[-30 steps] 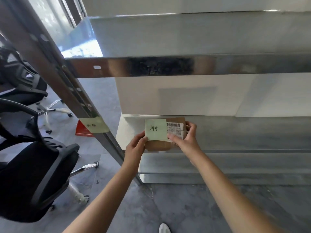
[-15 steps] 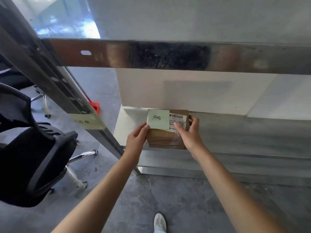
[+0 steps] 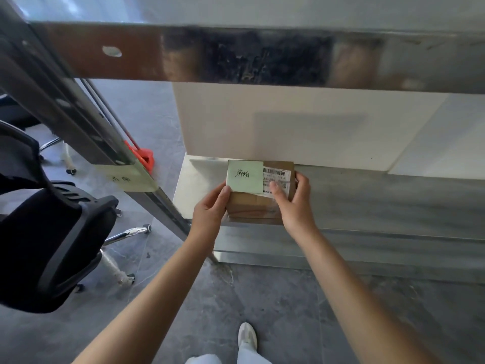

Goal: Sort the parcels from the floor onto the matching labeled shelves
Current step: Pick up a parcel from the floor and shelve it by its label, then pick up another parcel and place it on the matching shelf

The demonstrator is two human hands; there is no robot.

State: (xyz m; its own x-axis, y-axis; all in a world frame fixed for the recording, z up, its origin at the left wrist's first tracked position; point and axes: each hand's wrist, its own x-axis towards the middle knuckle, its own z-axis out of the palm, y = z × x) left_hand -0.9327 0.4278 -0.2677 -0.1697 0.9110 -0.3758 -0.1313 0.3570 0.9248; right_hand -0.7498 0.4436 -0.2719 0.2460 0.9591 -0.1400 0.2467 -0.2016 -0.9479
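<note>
A small brown cardboard parcel (image 3: 253, 208) sits at the left end of the low metal shelf (image 3: 393, 200), close to its front edge. On top it carries a green handwritten note (image 3: 245, 176) and a white barcode label (image 3: 277, 179). My left hand (image 3: 210, 210) grips the parcel's left side, thumb on the note's lower corner. My right hand (image 3: 295, 203) holds the right side, thumb on the barcode label. A matching pale green label (image 3: 127, 177) is stuck on the slanted shelf post at the left.
The upper shelf's shiny front rail (image 3: 262, 56) spans the view overhead. A black office chair (image 3: 52, 237) stands at the left. A red object (image 3: 143, 156) lies on the grey floor behind the post. My white shoe (image 3: 247, 336) is below.
The parcel has moved lower and farther onto the bottom shelf with both hands still on it. My head has dropped, so the upper rail sits higher in view.
</note>
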